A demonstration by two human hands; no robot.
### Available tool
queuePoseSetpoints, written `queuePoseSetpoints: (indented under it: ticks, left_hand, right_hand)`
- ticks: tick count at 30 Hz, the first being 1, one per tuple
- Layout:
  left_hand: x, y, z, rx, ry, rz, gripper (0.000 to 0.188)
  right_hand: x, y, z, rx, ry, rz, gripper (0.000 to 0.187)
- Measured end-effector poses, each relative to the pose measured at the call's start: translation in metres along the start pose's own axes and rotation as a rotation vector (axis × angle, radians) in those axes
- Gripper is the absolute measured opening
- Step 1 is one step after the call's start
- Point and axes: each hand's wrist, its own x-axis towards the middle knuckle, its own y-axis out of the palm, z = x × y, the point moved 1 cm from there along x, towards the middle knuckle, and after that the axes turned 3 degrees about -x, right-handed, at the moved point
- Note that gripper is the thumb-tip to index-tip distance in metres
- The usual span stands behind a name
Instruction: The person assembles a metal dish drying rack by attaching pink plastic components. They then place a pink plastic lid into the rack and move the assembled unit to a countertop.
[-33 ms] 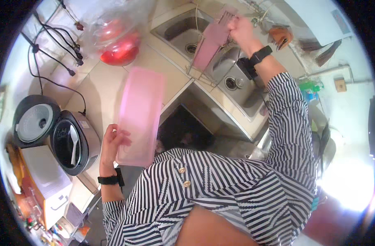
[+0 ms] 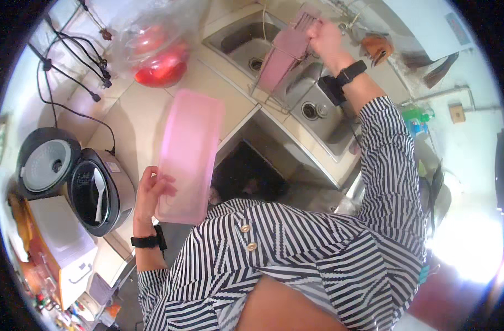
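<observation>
Left hand point(image 2: 152, 190) grips the near short edge of a long pink cutting board point(image 2: 190, 151), fingers curled over the board's left near corner. The board lies flat on the beige countertop point(image 2: 136, 118), long axis running from near to far, its right edge at the counter's edge beside the sink unit. A black wrist device sits on the left wrist.

Right hand point(image 2: 324, 39) is extended to the far side over the double sink point(image 2: 246, 41), closed around the top of a second pink board point(image 2: 282, 58). That board stands tilted, nearly upright, in a wire rack point(image 2: 274, 102) set across the divide between the two basins. A black wrist device is also on the right wrist. Both sleeves are black-and-white striped.

Far left of the flat board: a clear plastic bag point(image 2: 152, 41) holding red round items, resting on the counter. Black cables point(image 2: 70, 60) run along the far left wall. Left of the left hand: an open rice cooker point(image 2: 95, 190), white spoon point(image 2: 99, 190) lying inside the pot, lid point(image 2: 45, 163) swung open to the left. A white box-shaped item point(image 2: 62, 231) sits near the cooker. To the right of the sink, a green bottle point(image 2: 414, 116) stands on the wet counter; what it contains I cannot tell.
</observation>
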Motion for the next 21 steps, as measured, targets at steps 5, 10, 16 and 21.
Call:
queuePoseSetpoints:
  ticks: [5, 10, 16, 21]
  left_hand:
    - [0.008, -0.007, -0.012, 0.058, 0.028, 0.070, 0.018]
    - [0.034, 0.012, -0.018, 0.068, -0.080, 0.300, 0.018]
    - [0.082, 0.043, -0.010, 0.211, -0.071, 0.513, 0.023]
    - [0.081, 0.029, -0.015, 0.186, -0.084, 0.501, 0.018]
  right_hand:
    - [-0.013, 0.016, -0.010, -0.269, -0.336, 0.115, 0.018]
    - [0.001, 0.021, -0.026, 0.111, 0.045, -0.133, 0.018]
    - [0.004, 0.024, -0.022, 0.098, 0.041, -0.087, 0.023]
    - [-0.019, 0.030, -0.020, 0.149, 0.022, -0.127, 0.024]
